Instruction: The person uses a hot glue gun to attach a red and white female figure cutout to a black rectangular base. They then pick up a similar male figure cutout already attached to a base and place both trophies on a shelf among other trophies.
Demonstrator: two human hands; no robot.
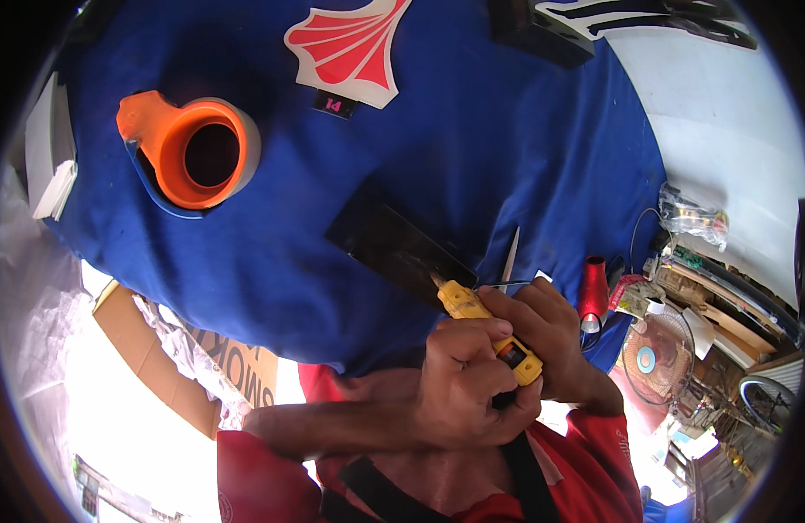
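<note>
Blue cloth point(272, 288); yellow tool point(460, 301), narrow-tipped, dark-windowed, in left hand point(465, 376).

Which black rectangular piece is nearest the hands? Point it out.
The central black piece, by the tip of the yellow tool; the other black piece lies far off at top right.

A bench point(280, 279) under blue cloth fills the middle. To the right stand a pale wall point(699, 113), stacked boards point(732, 333), a fan point(673, 353) and a bicycle wheel point(763, 401). Strong light bleaches the lower left, around a cardboard box point(150, 353).
</note>
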